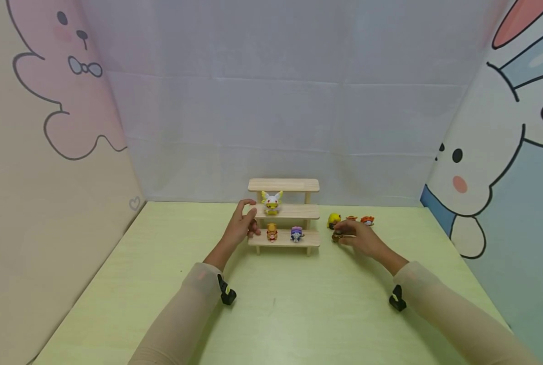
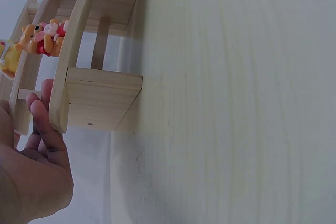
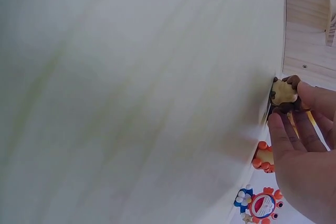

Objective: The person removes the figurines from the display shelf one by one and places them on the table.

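A three-tier wooden display stand (image 1: 284,211) stands at the back of the table. My left hand (image 1: 241,224) holds its left end, and in the left wrist view the fingers curl at the board ends. A white-and-yellow long-eared figurine (image 1: 271,204) sits on the middle tier. On the bottom tier are a Winnie-the-Pooh figurine (image 1: 272,232) and a purple-and-white figurine (image 1: 296,233). To the right of the stand, my right hand (image 1: 361,238) pinches a small brown figurine (image 3: 285,92) with a tan underside between thumb and fingers, low by the tabletop.
Behind the right hand are a yellow figurine (image 1: 334,220), an orange figurine (image 1: 351,218) and a red-and-white figurine (image 1: 367,220). A pale cloth (image 1: 280,111) hangs behind the table (image 1: 271,314). Walls with cartoon drawings flank both sides.
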Action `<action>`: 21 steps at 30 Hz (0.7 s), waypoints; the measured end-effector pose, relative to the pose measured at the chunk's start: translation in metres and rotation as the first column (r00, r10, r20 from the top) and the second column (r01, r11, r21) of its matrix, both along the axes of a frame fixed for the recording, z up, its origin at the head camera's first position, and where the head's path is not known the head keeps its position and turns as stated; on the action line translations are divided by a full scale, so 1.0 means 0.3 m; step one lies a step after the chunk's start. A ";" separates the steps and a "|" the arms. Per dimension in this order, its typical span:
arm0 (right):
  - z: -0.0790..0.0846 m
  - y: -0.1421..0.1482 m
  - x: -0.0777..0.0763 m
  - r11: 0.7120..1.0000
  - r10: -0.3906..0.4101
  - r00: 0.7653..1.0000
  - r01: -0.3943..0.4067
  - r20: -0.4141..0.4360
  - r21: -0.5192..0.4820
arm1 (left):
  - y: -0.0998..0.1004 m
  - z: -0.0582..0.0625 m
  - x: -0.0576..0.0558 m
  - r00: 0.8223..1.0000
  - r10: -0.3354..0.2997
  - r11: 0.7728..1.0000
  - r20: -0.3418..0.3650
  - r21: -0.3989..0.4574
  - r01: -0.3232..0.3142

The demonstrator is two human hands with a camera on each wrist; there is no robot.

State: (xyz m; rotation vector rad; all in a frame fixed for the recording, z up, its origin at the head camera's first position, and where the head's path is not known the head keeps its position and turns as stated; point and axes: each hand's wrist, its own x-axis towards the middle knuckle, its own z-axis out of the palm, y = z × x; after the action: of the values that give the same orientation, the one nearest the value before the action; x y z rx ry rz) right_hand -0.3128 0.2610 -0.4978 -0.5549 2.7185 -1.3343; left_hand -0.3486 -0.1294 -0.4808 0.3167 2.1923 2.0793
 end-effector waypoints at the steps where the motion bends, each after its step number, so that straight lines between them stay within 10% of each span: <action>1: 0.002 0.000 0.001 1.000 0.000 1.000 0.000 0.001 0.000 | 0.000 0.000 0.000 1.000 0.001 1.000 0.001 0.001 -0.001; 21: 0.059 0.000 0.010 1.000 -0.010 1.000 0.010 0.004 0.005 | 0.001 0.001 0.002 1.000 -0.001 1.000 0.003 -0.004 0.001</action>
State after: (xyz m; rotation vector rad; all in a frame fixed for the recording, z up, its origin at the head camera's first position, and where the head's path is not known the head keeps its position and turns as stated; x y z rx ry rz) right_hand -0.3099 0.2611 -0.4799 -0.5382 2.7241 -1.3296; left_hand -0.3479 -0.1292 -0.4806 0.3139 2.1937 2.0736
